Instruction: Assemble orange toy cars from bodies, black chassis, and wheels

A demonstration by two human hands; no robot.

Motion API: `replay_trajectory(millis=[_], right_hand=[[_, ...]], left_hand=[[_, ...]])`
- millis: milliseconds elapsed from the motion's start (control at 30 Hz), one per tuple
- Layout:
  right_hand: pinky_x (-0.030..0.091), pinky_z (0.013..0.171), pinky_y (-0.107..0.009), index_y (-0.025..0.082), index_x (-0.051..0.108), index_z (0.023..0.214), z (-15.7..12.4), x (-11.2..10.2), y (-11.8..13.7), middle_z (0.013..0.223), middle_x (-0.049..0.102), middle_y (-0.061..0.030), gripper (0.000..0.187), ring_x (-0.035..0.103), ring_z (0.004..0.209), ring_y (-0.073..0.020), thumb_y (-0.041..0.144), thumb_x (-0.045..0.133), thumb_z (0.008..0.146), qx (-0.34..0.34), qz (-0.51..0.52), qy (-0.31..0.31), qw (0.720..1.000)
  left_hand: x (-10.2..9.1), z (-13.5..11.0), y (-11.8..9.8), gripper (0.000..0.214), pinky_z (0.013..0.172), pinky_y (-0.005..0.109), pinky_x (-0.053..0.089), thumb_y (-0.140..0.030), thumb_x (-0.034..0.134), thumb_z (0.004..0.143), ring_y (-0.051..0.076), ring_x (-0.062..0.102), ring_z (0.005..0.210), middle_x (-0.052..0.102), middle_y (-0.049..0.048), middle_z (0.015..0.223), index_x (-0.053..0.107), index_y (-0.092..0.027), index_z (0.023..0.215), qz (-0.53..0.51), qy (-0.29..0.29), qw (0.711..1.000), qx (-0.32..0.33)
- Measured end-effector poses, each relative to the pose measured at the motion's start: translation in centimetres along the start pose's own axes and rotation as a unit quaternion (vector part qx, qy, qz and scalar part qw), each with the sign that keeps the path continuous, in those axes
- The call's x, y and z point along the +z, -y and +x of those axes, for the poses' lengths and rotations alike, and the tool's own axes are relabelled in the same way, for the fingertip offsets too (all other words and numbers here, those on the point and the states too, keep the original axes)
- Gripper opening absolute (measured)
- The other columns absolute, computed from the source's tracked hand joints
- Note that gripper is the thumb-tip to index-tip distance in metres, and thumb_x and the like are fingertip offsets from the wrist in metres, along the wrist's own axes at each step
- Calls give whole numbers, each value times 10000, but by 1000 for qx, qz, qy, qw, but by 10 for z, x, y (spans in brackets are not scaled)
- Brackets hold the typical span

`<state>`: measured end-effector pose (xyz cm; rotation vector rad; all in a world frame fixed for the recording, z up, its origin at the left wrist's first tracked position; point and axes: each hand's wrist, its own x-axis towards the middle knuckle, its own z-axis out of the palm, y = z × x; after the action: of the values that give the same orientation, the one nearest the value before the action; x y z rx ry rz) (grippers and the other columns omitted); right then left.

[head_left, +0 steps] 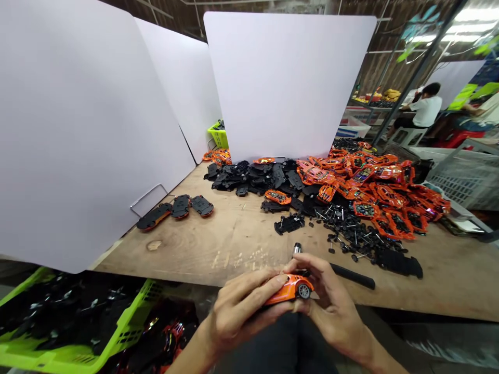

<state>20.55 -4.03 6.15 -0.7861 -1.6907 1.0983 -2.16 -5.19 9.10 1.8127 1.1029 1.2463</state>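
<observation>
Between left hand (241, 311) and right hand (331, 311), long axis crosswise, an orange toy car (284, 291), fingers of both closed around it, visible wheel nearer the right.

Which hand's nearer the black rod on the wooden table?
Right. The right hand sits at one end of the long black rod; the left hand is farther off, beyond the orange toy car both hands hold.

Ceiling lights (473, 14) glare at upper right, while wide-lens distortion bends the left white panel (78, 130).
</observation>
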Motion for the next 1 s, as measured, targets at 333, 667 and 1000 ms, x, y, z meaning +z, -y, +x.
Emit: replay_trajectory(millis=[333, 667, 1000], right_hand=[[567, 709, -275, 285, 583, 1398, 25, -5, -27, 923, 627, -4, 416, 628, 764, -150, 467, 613, 1025, 163, 40, 17, 986], [486, 768, -306, 269, 702, 1204, 46, -35, -49, 976, 652, -24, 245, 597, 864, -188, 395, 632, 1006, 106, -98, 115, 983], [566, 816, -362, 224, 619, 1353, 134, -88, -119, 1137, 668, -101, 410, 661, 949, -239, 392, 652, 981, 6, -338, -7, 941]], left_hand=[[45, 11, 44, 232, 407, 142, 471, -289, 621, 978, 84, 598, 464, 747, 98, 779, 740, -90, 986, -460, -98, 718, -512], [39, 12, 62, 275, 343, 75, 337, -240, 534, 989, 31, 497, 413, 692, 115, 729, 707, -27, 997, -554, -4, 615, -560], [-136, 124, 146, 353, 1150, 599, 349, -288, 605, 892, 437, 400, 1430, 549, 245, 1436, 654, -121, 1199, 296, -370, 856, -208]])
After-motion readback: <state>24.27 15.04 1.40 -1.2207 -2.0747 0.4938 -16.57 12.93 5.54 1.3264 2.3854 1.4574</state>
